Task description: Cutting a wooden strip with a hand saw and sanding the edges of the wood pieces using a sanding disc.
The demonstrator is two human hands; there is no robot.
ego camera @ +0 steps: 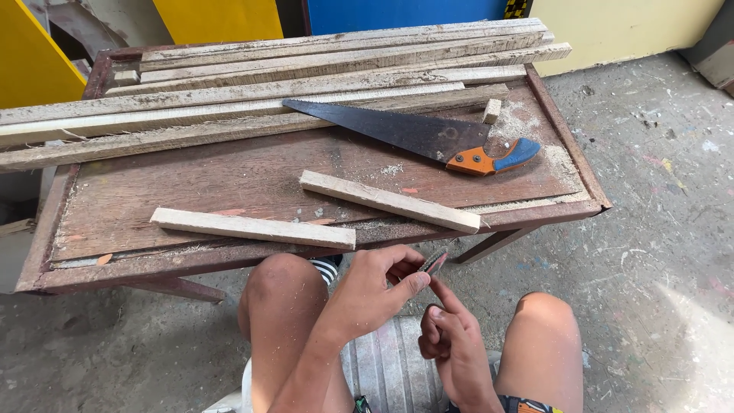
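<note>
Head view: left hand pinches a small flat tool just below the workbench front edge; right hand curled, forefinger touching it. Two cut battens lie on the bench, saw set down behind them.

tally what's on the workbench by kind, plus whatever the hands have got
Short cut wood pieces: 2, one nearer the left edge, one further right
Small wood offcut: 1
Hand saw: 1
Stack of long wood strips: 1, strips too overlapped to count
Small flat thing pinched in the left hand, right hand touching it: 1
Total: 6
</note>
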